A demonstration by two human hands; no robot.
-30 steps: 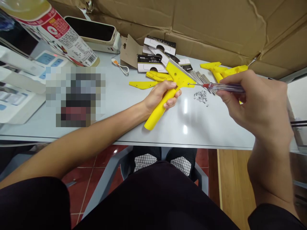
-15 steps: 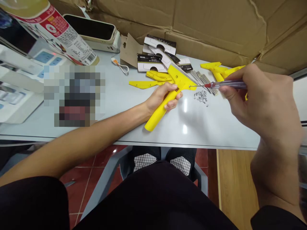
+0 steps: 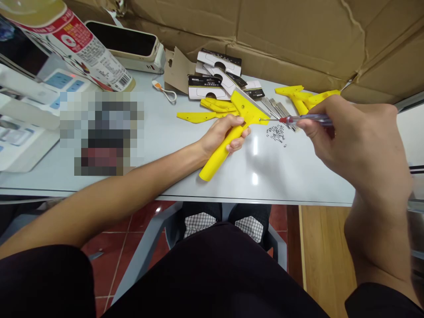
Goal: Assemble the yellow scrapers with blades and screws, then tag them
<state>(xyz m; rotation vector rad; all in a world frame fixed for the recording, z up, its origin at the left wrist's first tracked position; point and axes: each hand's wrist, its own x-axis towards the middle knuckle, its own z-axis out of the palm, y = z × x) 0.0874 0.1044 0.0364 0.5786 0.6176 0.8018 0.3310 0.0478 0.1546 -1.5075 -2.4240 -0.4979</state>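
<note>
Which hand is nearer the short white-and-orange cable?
Left. The left hand is in front and right of the cable; the right hand is much farther right.

At your twelve o'clock, creased brown cardboard (image 3: 298, 39) walls off the far side of the pale, glossy counter (image 3: 139, 141), whose surface throws back two bright spots of light near its middle. Below its edge, you have red floor tiles (image 3: 111, 251) with light joints at seven o'clock and a wood-grained panel (image 3: 326, 256) at five, while a blue-grey plastic chair (image 3: 142, 256) shows around your legs at six.
</note>
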